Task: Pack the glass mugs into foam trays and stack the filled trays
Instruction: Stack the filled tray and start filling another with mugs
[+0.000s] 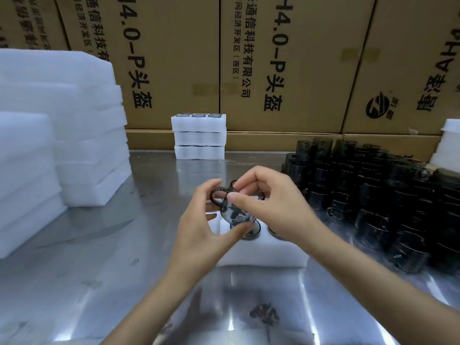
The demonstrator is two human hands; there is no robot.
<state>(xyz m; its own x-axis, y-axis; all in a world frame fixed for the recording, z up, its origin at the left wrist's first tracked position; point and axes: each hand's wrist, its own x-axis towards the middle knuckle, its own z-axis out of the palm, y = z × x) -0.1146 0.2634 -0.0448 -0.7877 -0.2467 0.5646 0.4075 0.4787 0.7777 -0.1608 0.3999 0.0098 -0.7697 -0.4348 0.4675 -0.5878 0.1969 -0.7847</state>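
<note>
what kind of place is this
Likely a factory or warehouse packing station: printed cardboard cartons line the back, empty foam trays are piled on a steel table, beside massed dark glass mugs.

A shiny metal worktop (104, 257) stretches out in front of me. On its left side sit two tall piles of white foam sheets (74, 135). At the far edge, a stack of three filled foam trays (199, 138) stands against cardboard boxes (286, 70). On the right, a crowd of dark glass mugs (373, 195) stands close together. Directly before me lies one foam tray (263, 252), with mugs sitting in its holes.
</note>
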